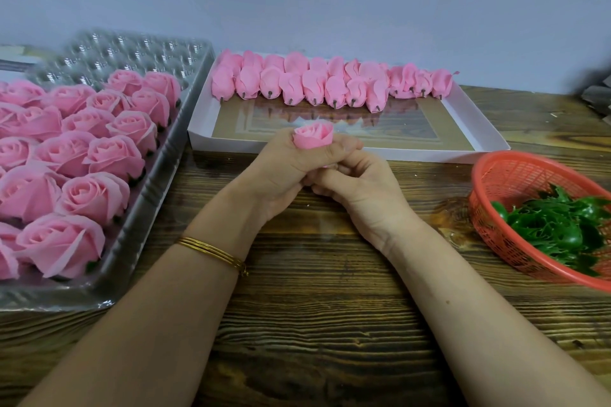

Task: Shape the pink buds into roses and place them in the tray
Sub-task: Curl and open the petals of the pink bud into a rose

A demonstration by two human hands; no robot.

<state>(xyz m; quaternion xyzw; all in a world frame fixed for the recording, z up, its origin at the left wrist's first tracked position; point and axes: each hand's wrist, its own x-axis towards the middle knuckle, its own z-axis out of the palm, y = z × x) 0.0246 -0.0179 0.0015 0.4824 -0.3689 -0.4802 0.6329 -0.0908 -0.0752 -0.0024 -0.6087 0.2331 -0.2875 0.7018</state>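
Gripping one rose (313, 135); perhaps twenty buds (314, 86) boxed.

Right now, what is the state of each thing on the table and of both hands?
pink bud: partly shaped, held upright.
left hand: fingers grip the bud.
right hand: fingers pinch its base.
clear tray: partly filled with roses, back cups empty.
white box: unshaped buds along far side.
red basket: holds green leaves.

Part-shaped pink rose (313, 135) upright in left hand (284, 172), base pinched in right hand (360, 190). Closed pink buds (330, 86): 2 rows, on sides, stems fwd, far end of white box (429, 155). Finished roses (86, 155) upright, filling near part of clear tray (139, 49), left.
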